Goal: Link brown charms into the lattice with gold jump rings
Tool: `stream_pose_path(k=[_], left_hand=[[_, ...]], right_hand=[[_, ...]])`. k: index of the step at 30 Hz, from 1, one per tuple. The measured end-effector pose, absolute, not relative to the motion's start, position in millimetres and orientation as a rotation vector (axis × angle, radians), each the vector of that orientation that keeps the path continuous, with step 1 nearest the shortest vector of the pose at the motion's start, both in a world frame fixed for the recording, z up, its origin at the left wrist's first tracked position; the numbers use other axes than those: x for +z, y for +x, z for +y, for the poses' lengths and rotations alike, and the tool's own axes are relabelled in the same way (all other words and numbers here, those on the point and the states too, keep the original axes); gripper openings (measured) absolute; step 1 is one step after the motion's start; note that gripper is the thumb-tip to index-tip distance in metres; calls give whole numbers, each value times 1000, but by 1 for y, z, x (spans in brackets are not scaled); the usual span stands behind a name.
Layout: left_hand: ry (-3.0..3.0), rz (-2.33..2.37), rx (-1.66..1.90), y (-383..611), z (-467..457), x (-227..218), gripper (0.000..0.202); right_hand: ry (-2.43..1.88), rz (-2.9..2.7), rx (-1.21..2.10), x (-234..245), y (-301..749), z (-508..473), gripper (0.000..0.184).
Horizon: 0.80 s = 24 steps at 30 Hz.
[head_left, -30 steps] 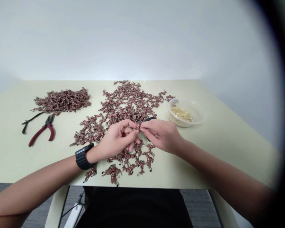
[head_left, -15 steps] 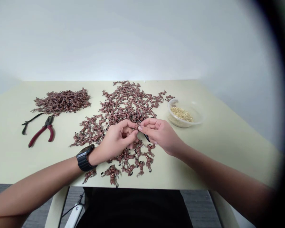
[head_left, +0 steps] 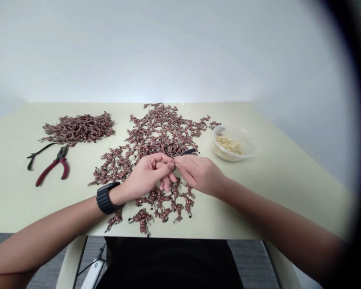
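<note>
My left hand (head_left: 149,174), with a black watch (head_left: 106,198) on its wrist, and my right hand (head_left: 198,173) meet fingertip to fingertip over a wide spread of small reddish-brown figurines (head_left: 159,132). The left fingers are curled and pinched on one small figurine, mostly hidden. The right hand is closed round a thin black-handled tool (head_left: 189,151) whose tip points at that pinch. More figurines (head_left: 165,204) lie under and in front of both hands.
A second heap of figurines (head_left: 78,127) lies at the back left. Red-handled pliers (head_left: 54,166) and a black tool (head_left: 37,153) rest beside it. A clear plastic bowl (head_left: 232,143) of small gold bits stands to the right. The table's front edge (head_left: 174,235) is close.
The right hand rolled back, so the black tool handle points up and right again instead of down. Both hands stayed in place over the figurines.
</note>
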State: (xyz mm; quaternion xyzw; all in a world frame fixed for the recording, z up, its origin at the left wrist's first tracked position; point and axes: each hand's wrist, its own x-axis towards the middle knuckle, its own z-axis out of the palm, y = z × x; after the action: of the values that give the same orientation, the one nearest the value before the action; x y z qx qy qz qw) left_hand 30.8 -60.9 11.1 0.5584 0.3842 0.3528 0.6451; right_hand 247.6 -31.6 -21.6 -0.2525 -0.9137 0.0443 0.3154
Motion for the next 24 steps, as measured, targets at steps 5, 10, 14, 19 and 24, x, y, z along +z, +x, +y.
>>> stream_pose_path(k=[5,10,14,19,24], left_hand=[[1301,878,861,33,-61,3,28],[1336,915,874,32,-62,-6,31],[1549,1003,860,30,-65,-5,29],[1902,1108,882,26,-68,-1,27],[1737,1072,856,28,-66,0,27]], right_hand=[[-1000,-2105,650,-13,235,-46,11],[-999,-1996,882,-9,232,-49,11],[-1030,-1769,1223,-9,230,-47,15],[-910,-1235,1989,-2,232,-40,15],[-1007,-1590,1611,-6,235,-41,15]])
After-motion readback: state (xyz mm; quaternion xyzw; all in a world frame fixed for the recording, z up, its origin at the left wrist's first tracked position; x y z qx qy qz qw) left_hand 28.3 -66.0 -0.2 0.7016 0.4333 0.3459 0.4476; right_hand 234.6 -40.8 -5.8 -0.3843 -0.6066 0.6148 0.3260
